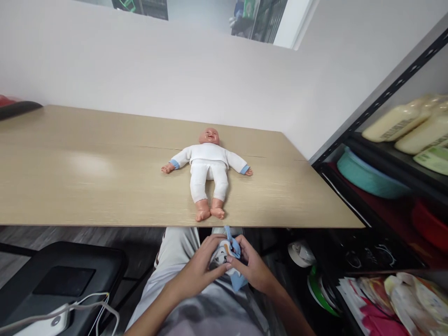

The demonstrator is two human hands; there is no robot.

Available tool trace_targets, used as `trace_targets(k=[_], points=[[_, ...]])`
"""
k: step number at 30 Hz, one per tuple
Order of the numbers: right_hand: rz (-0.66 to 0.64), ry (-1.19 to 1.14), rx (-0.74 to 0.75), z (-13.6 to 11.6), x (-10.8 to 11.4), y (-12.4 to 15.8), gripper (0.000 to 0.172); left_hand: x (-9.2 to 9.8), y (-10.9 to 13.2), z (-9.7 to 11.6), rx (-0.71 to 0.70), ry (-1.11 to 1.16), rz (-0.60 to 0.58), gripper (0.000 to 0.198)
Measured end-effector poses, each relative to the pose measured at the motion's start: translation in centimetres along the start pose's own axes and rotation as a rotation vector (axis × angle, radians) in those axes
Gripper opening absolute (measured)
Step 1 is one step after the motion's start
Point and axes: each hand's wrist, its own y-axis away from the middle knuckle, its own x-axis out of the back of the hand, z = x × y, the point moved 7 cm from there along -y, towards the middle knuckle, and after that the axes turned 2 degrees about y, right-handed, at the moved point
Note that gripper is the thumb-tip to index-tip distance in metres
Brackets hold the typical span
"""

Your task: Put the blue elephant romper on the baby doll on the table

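Over my lap, just below the table's front edge, my left hand (205, 260) and my right hand (252, 267) are both closed round a small white and light-blue cloth garment (236, 279) with a printed picture on it. The garment is bunched up, and my fingers hide part of it, so its exact kind is unclear. In front of me a baby doll (209, 161) lies face up on the table, arms spread and feet toward me. It wears a white long-sleeved top with blue cuffs and white trousers; its hands and feet are bare.
The wooden table (105, 186) reaches to the white wall. At left, a black chair (105, 261) holds a phone (65, 281) and a white device with cables (56, 322). A shelf on the right carries cream bottles (399, 122), a teal basin (371, 175) and a red basin (429, 224).
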Motion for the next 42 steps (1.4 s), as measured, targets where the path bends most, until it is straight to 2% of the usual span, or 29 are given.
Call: trace_targets(k=[4, 6, 9, 11, 12, 13, 16, 18, 21, 23, 25, 26, 28, 31, 32, 35, 36, 37, 38, 40, 42], points=[[-0.096, -0.21, 0.026, -2.2, -0.4, 0.2, 0.045, 1.1, -0.1, 2.6, -0.094, -0.012, -0.028, 0.02], [-0.126, -0.235, 0.044, -3.2, -0.4, 0.2, 0.054, 1.9, 0.0, 3.9, -0.165, -0.079, -0.044, 0.02], [-0.087, -0.094, 0.094, -5.3, -0.1, 0.2, 0.081, 2.9, 0.0, 5.7, -0.285, -0.258, -0.065, 0.023], [-0.054, 0.068, 0.138, -7.3, 0.1, 0.3, 0.097, 3.6, 0.0, 6.8, -0.355, -0.388, -0.037, 0.025], [-0.045, 0.147, 0.161, -8.3, 0.1, 0.3, 0.095, 4.0, 0.0, 7.4, -0.383, -0.439, -0.011, 0.024], [-0.031, 0.214, 0.185, -9.4, 0.2, 0.2, 0.082, 4.3, -0.1, 7.9, -0.407, -0.476, 0.024, 0.023], [0.029, 0.331, 0.305, -12.7, 0.6, -0.4, 0.025, 5.2, -0.3, 9.4, -0.453, -0.491, 0.129, 0.017], [0.019, 0.344, 0.392, -14.3, 0.6, -1.0, 0.012, 5.5, -0.5, 9.8, -0.464, -0.398, 0.157, 0.018], [-0.066, 0.298, 0.473, -15.5, 0.4, -1.9, 0.01, 6.3, -0.6, 9.5, -0.439, -0.179, 0.168, 0.013], [-0.077, 0.246, 0.504, -15.9, 0.7, -2.4, 0.011, 6.9, -0.6, 8.6, -0.354, -0.108, 0.139, 0.02], [-0.071, 0.164, 0.53, -16.2, 1.5, -2.6, 0.014, 7.3, -0.5, 7.6, -0.245, -0.145, 0.046, 0.036], [-0.068, 0.115, 0.541, -16.4, 2.0, -2.5, 0.016, 7.5, -0.4, 7.2, -0.207, -0.187, -0.003, 0.038], [-0.074, 0.04, 0.543, -17.1, 3.0, -2.3, 0.018, 8.1, -0.1, 6.7, -0.171, -0.265, -0.061, 0.027], [-0.11, 0.088, 0.467, -18.2, 4.1, -1.8, 0.022, 8.9, 0.1, 6.5, -0.153, -0.271, -0.056, 0.019], [-0.15, 0.154, 0.428, -18.5, 4.1, -1.6, 0.029, 9.0, 0.1, 6.6, -0.145, -0.253, -0.05, 0.02], [-0.35, 0.42, 0.312, -18.7, 2.8, -1.1, 0.075, 8.7, -0.3, 7.2, -0.138, -0.207, -0.051, 0.022], [-0.421, 0.51, 0.286, -18.5, 2.1, -0.9, 0.078, 8.6, -0.5, 7.5, -0.141, -0.199, -0.054, 0.023], [-0.481, 0.589, 0.272, -18.2, 1.4, -0.8, 0.07, 8.6, -0.6, 7.8, -0.146, -0.192, -0.057, 0.024], [-0.528, 0.65, 0.269, -18.0, 0.8, -0.8, 0.054, 8.6, -0.7, 8.1, -0.151, -0.186, -0.058, 0.024], [-0.565, 0.674, 0.307, -17.8, -0.2, -0.9, 0.028, 9.1, -0.8, 8.4, -0.159, -0.182, -0.05, 0.026], [-0.513, 0.57, 0.381, -18.2, -0.4, -1.2, 0.025, 10.1, -0.8, 8.5, -0.157, -0.18, -0.03, 0.033]])
